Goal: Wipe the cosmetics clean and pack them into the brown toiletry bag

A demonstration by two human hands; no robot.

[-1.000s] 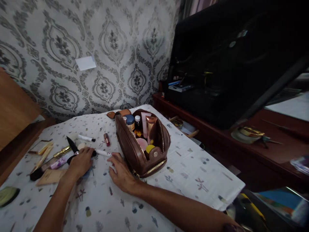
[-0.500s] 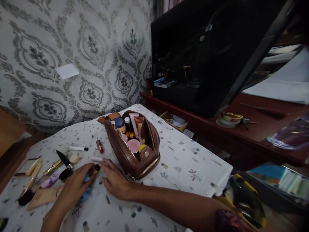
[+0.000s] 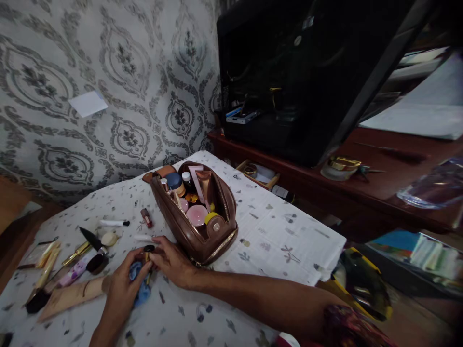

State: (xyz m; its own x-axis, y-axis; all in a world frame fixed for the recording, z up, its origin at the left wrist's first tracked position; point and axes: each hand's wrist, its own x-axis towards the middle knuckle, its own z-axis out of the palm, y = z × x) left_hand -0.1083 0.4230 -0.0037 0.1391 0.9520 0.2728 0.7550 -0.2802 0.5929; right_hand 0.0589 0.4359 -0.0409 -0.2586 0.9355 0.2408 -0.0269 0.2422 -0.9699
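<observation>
Right hand (image 3: 177,268) closed in; black-topped gold stick (image 3: 148,248) now more upright, black end 12 o'clock, long axis toward 6. Left hand (image 3: 126,277) pinches it; right's grip, can't tell. Crumpled blue material (image 3: 142,295) at 7, smooth brown bag (image 3: 177,226) at 2.

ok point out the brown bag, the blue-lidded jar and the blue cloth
Brown bag (image 3: 182,232), head view, long outer wall
Blue-lidded jar (image 3: 174,182), head view, its lid
Blue cloth (image 3: 142,295), head view, lower part
</observation>
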